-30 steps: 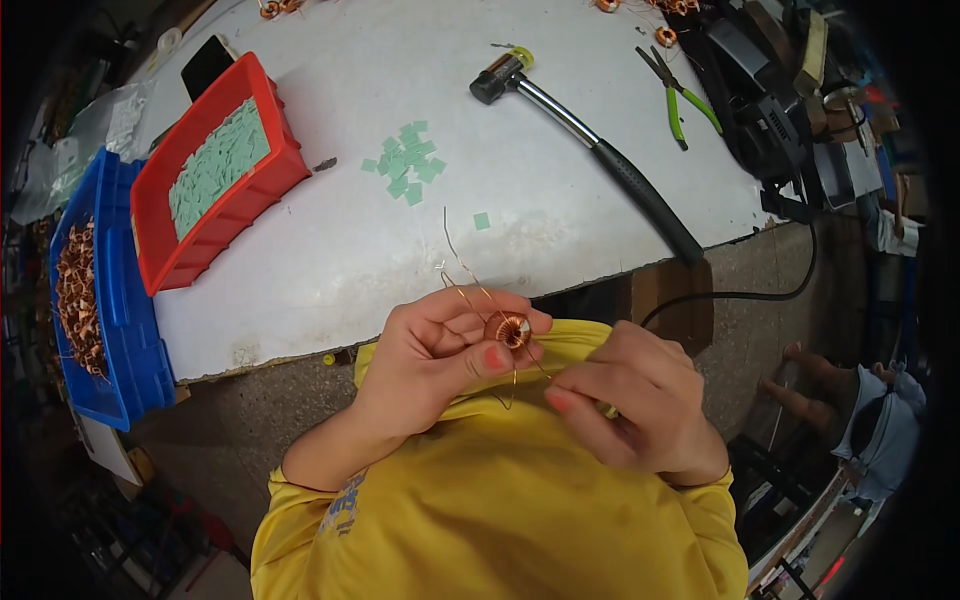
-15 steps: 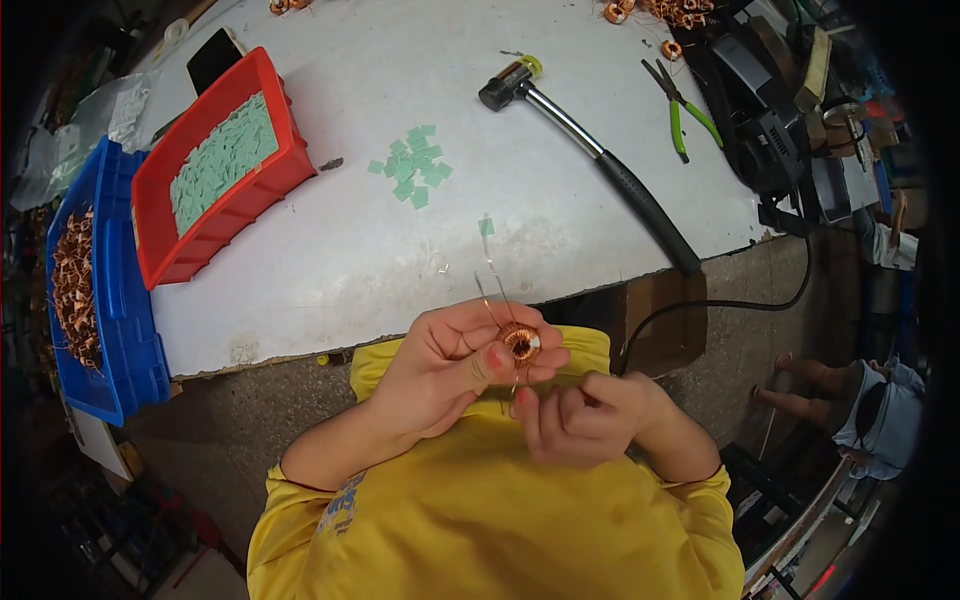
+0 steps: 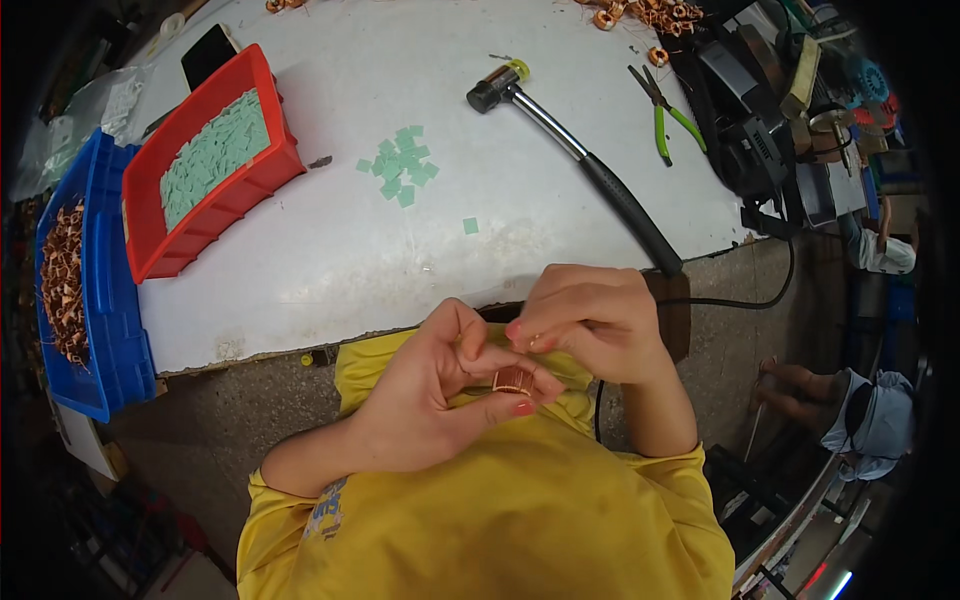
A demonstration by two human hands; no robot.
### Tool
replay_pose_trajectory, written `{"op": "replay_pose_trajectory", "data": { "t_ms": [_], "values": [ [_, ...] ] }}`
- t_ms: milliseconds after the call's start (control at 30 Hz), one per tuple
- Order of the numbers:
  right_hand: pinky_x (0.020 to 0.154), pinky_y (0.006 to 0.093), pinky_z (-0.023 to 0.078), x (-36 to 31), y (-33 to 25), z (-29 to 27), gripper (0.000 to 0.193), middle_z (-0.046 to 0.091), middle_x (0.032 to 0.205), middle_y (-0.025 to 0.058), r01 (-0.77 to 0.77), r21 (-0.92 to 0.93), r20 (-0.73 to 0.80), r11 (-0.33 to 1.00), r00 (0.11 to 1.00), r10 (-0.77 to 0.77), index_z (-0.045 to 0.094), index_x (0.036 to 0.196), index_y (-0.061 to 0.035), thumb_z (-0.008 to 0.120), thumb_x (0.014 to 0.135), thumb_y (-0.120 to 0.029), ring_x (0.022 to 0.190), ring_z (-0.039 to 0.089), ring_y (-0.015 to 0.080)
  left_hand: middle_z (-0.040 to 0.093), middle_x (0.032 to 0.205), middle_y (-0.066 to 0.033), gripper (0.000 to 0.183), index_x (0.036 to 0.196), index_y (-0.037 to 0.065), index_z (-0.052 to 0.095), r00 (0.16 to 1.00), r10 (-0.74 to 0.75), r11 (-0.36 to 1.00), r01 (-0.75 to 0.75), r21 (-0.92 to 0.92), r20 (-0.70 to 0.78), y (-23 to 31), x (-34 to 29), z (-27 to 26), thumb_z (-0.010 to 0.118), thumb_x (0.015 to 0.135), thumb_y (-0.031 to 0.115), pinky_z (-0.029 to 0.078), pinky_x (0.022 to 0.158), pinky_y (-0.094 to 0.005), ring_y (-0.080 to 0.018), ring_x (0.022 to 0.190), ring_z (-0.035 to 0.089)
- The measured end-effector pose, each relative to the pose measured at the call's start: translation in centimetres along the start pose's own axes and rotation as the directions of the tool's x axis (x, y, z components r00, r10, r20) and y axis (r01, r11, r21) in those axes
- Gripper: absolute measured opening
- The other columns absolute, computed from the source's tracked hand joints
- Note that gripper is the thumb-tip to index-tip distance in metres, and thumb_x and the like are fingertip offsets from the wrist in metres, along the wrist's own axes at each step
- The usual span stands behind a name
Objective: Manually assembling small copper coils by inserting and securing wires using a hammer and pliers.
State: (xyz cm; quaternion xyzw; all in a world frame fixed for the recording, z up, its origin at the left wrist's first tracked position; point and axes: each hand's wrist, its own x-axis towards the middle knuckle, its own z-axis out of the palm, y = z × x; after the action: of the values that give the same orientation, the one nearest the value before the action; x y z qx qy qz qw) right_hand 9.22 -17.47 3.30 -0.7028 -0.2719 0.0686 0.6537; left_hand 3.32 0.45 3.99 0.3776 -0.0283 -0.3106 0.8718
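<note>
My left hand (image 3: 425,395) is closed on a small ring coil (image 3: 513,380) wound with copper wire. The coil is turned on its side, its row of windings showing between thumb and fingers. Just above it, my right hand (image 3: 598,318) is pinched with thumb and fingertips together; what lies between them is too small to make out. Both hands are over my lap, at the table's near edge. On the table in front of them lies a single pale green square (image 3: 470,226), beside a loose scatter of similar squares (image 3: 402,163).
A red bin (image 3: 215,228) of green pieces and a blue bin (image 3: 112,300) of copper coils stand left. A mallet (image 3: 600,170) and green-handled pliers (image 3: 660,125) lie right. More coils (image 3: 660,15) sit at the back near black equipment (image 3: 755,150). Another person (image 3: 870,410) is far right.
The coil has been turned from face-up to edge-on in my left hand. My right hand has risen from below the coil to above it. The long wire ends no longer show clearly.
</note>
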Motion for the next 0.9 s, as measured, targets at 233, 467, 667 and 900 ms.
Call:
{"op": "replay_pose_trajectory", "data": {
  "t_ms": [233, 467, 667, 900],
  "values": [
    [0.062, 0.0292, 0.045, -2.1, 1.3, -2.7, 0.015, 0.062, 0.07, 0.0067, 0.049, -0.123, 0.063, 0.991, 0.997, -0.042, 0.067, 0.074, -0.0016, 0.055, 0.067, 0.006, 0.063, 0.052, 0.0184, 0.047, 0.079, -0.0073, 0.038, 0.082, 0.009, 0.025, 0.999, 0.006, 0.988, 0.0, 0.153, -0.043, 0.1, -0.6, -0.1, 0.053, 0.081, -0.016, 0.048, 0.07, -0.0244, -0.0227, 0.096, 0.062],
    [0.061, 0.0293, 0.044, -1.6, -1.9, -3.5, 0.013, 0.062, 0.069, 0.005, 0.293, -0.513, 0.136, 0.807, 0.956, -0.261, 0.066, 0.073, -0.0043, 0.055, 0.069, -0.001, 0.059, 0.05, 0.0195, 0.053, 0.079, -0.0105, 0.042, 0.079, 0.011, 0.023, 0.998, -0.025, 0.952, 0.04, 0.305, -0.052, 0.4, -0.1, -0.4, 0.054, 0.078, -0.017, 0.048, 0.069, -0.0245, -0.0229, 0.088, 0.064],
    [0.075, 0.0332, 0.043, 1.2, 0.6, -4.9, 0.008, 0.055, 0.074, 0.0035, 0.411, -0.206, 0.313, 0.888, 0.887, -0.338, 0.058, 0.077, -0.006, 0.057, 0.07, -0.001, 0.074, 0.049, 0.0241, 0.049, 0.071, -0.0039, 0.041, 0.077, 0.013, 0.025, 0.95, 0.055, 0.887, 0.095, 0.452, -0.308, -0.4, 1.2, 1.8, 0.063, 0.077, -0.004, 0.051, 0.068, -0.0269, -0.0144, 0.06, 0.052],
    [0.075, 0.0307, 0.04, -1.2, 1.4, -2.3, 0.006, 0.054, 0.1, 0.0042, 0.217, -0.452, -0.381, 0.865, 0.83, -0.407, 0.056, 0.088, -0.0055, 0.058, 0.083, -0.005, 0.083, 0.047, 0.0204, 0.063, 0.098, -0.013, 0.037, 0.12, -0.001, 0.047, 0.882, 0.424, 0.527, -0.056, 0.848, -0.205, 1.3, 3.7, -2.8, 0.048, 0.092, 0.023, 0.048, 0.075, -0.0292, -0.0221, 0.082, 0.059]
  ]
}}
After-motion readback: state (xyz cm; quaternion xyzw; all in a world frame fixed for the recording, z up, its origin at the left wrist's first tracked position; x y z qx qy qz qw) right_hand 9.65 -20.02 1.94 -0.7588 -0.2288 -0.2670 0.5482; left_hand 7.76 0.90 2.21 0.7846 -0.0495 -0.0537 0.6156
